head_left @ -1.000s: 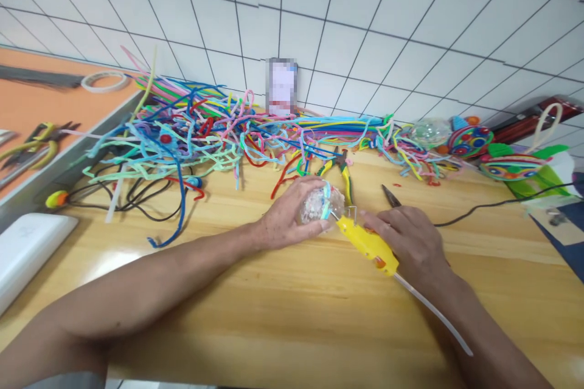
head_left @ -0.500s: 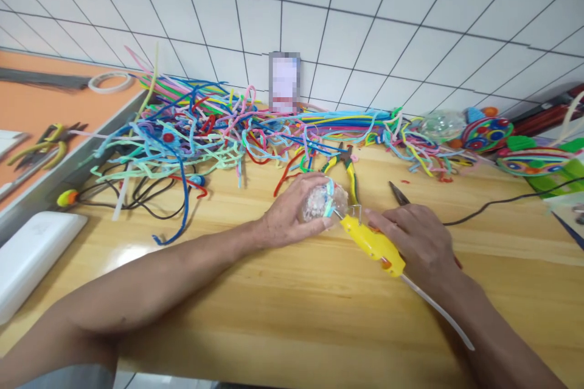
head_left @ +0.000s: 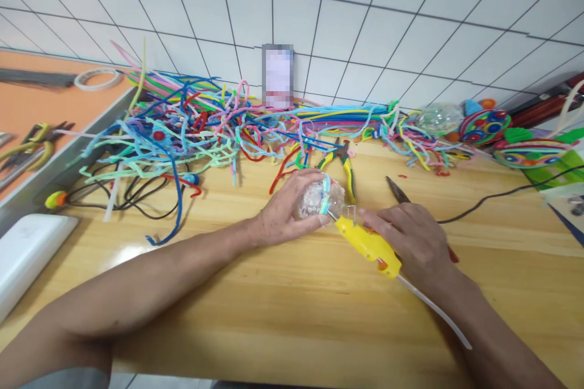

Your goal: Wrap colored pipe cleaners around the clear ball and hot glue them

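My left hand (head_left: pixel 288 206) is closed around a clear ball (head_left: pixel 336 197) with pale bits inside and a light blue and green fuzzy strip (head_left: pixel 325 193) across it. In my right hand (head_left: pixel 413 237) is a yellow hot glue gun (head_left: pixel 369 244), a clear glue stick (head_left: pixel 438 304) trailing from its back end. The gun's metal nozzle points at the ball, at or very near the strip; whether it touches I cannot tell. Just behind the ball lie pliers (head_left: pixel 349 176) with yellow and green handles. A dark pointed tool (head_left: pixel 396 189) lies partly under my right hand.
Tangled coloured pipe cleaners (head_left: pixel 205 127) line the wall, with a phone (head_left: pixel 278 76) standing behind them. A white case (head_left: pixel 34 255) sits at left. Another clear ball (head_left: pixel 440 118) and decorated pieces (head_left: pixel 486 126) are at back right. A black cable (head_left: pixel 479 203) crosses the right side.
The whole view has shifted slightly, so things sit a little further left. Both hands keep their hold, and the glue gun's nozzle stays at the ball's strip.
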The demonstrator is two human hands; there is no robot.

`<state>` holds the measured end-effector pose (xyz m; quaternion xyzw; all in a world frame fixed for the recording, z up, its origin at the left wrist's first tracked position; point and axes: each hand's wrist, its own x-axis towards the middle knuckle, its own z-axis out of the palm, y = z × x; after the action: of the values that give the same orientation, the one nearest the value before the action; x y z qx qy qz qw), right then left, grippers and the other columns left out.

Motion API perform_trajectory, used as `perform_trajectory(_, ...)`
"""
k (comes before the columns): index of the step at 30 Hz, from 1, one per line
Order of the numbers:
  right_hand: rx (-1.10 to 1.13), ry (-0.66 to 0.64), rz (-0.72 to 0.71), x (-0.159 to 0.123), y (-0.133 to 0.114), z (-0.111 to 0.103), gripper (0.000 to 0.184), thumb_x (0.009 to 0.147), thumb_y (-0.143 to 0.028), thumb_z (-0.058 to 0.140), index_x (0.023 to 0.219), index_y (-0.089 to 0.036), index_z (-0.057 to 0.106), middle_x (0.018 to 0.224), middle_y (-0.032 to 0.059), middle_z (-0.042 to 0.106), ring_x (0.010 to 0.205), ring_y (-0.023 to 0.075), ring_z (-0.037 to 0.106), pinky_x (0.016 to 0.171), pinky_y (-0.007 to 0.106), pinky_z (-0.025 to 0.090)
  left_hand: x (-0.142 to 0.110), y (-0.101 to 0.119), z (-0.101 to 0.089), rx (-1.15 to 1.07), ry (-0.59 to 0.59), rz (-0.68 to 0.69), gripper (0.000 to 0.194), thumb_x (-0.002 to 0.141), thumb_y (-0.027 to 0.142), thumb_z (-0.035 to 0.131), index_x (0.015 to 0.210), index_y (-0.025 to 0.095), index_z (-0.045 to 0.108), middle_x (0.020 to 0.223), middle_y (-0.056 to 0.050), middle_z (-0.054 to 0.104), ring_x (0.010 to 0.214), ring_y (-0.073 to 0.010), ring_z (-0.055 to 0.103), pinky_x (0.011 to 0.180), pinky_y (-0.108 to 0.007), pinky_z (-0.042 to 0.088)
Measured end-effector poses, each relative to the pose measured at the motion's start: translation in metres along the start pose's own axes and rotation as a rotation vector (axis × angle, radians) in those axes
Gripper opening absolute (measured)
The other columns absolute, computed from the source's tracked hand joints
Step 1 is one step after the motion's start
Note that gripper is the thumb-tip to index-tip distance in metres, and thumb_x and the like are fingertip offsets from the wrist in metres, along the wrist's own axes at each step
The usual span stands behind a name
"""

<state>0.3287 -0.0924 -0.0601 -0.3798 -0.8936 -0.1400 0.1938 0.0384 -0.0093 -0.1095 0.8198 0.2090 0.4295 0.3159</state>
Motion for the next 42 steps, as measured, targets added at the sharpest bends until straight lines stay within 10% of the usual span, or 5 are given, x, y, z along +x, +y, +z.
perform_trajectory(42, 0.013, 0.046, 0.017, 0.0039, 0.0017, 0.0007, 0.039, 0.108, -0.028, 0.053, 0.144, -0.016, 0.059, 0.101, 0.0102, 0.076, 0.085, 0.0249, 0.064, 0.075, 0.04, 0.045, -0.0006, -0.0017, 0.001, 0.005, 0.001, 0.039, 0.073, 0.095, 0.039, 0.074, 0.158, 0.029, 0.039, 0.151, -0.017, 0.053, 0.146, -0.0361, 0.05, 0.122, -0.06, 0.045)
